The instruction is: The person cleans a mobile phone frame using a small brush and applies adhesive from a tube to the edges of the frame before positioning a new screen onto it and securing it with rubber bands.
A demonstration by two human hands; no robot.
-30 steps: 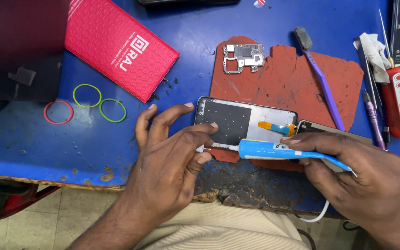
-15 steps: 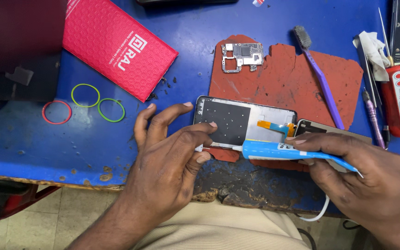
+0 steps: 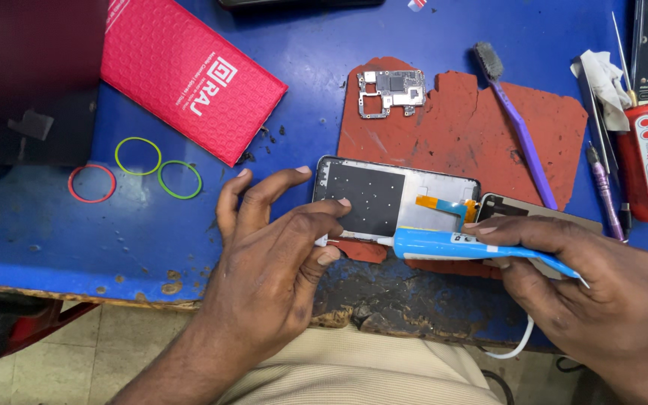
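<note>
Left hand (image 3: pixel 268 259) sits centre frame, fingers loosely spread, fingertips on the left end of the opened phone chassis with black inner panel (image 3: pixel 384 199). Thumb and index pinch narrow at the chassis's lower left corner, right where the tool's thin tip ends; can't tell whether they grip the tip or just steady it.

Right hand (image 3: pixel 586 289), lower right of frame, is closed around the blue pen-shaped tool with white label (image 3: pixel 463 246), held near horizontal, tip pointing left along the chassis's lower edge. A white cable (image 3: pixel 515 346) trails below the hand.

Chassis lies centre frame on the torn red rubber mat (image 3: pixel 474 127), on the blue worn workbench (image 3: pixel 61 232). An orange flex ribbon (image 3: pixel 444 205) shows at its right end.

Around it:
- small bare circuit board (image 3: pixel 390 91), upper part of mat
- purple-handled brush with grey bristles (image 3: pixel 519 139), diagonal on mat, right side
- red textured flat box (image 3: pixel 189 75), upper left
- 3 rubber bands, left: 1 red (image 3: pixel 91 184), 2 green (image 3: pixel 159 169)
- red cylindrical tool with buttons (image 3: pixel 646 161), right edge
</note>
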